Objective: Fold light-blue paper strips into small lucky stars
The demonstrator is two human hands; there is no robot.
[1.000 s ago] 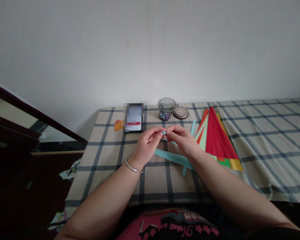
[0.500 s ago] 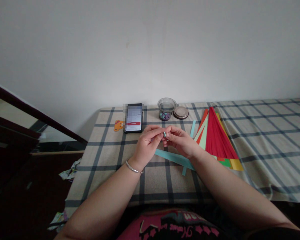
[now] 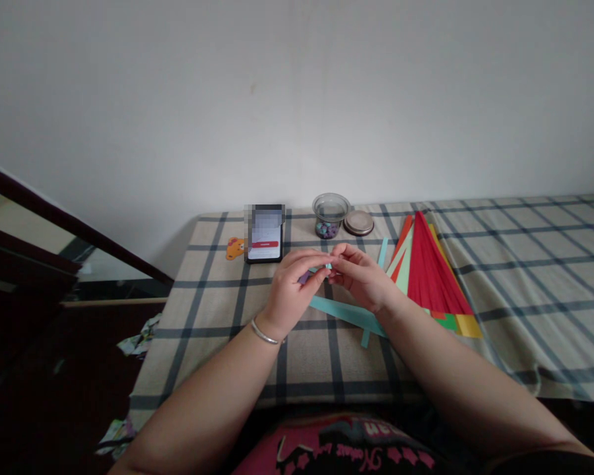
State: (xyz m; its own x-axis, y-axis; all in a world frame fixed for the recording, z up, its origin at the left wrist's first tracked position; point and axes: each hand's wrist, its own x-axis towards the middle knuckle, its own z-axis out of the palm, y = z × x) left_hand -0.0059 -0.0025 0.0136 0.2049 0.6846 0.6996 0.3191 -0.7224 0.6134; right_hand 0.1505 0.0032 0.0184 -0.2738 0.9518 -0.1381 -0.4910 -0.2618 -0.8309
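Observation:
Both hands meet above the checked cloth in the middle of the view. Between their fingertips is a small folded piece of light-blue paper [image 3: 328, 266], mostly covered by the fingers. My left hand [image 3: 296, 280] pinches it from the left, with a bracelet at the wrist. From the right, the thumb and fingers of my right hand [image 3: 357, 276] close on the same piece. Something purple [image 3: 304, 278] shows behind my left thumb; its kind is unclear. Light-blue paper strips [image 3: 344, 313] lie on the cloth just below the hands, partly hidden by my right forearm.
A phone [image 3: 266, 237] stands behind my left hand beside an orange bear-shaped piece [image 3: 234, 249]. Farther back are a clear tub [image 3: 330, 214] with small purple and blue pieces and its round lid [image 3: 359, 222]. Fanned red paper strips [image 3: 428, 277] with other colours lie right.
The fingers have shifted around the light-blue piece, and my left fingers now reach further over it. A purple patch has come into sight by my left thumb. Both forearms stay almost in place.

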